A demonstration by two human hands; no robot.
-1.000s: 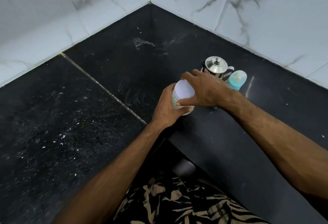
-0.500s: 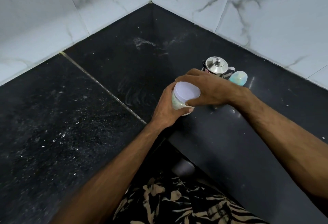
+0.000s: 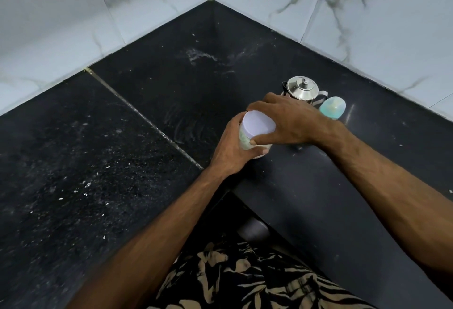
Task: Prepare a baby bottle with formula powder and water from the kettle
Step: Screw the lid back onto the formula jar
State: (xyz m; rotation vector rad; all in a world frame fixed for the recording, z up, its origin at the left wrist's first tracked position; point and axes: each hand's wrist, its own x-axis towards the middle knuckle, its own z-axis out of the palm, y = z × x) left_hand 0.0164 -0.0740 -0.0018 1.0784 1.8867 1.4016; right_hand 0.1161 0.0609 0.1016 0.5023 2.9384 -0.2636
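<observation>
Both hands, as before, on the formula jar (image 3: pixel 247 140): left hand (image 3: pixel 231 148) around its body, right hand (image 3: pixel 288 122) curled over its lid (image 3: pixel 257 125).

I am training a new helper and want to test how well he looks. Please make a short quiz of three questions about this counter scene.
1. True or false: the lid is already off the white jar.
2. Which hand grips the jar's side? A) left hand B) right hand C) neither
3. Fill in: the blue baby bottle stands next to the steel ______.

Key
1. False: the lid sits on the jar, with the right hand's fingers curled round it.
2. A: the left hand wraps the jar's side.
3. Kettle; both stand on the black counter, behind the hands.
</observation>
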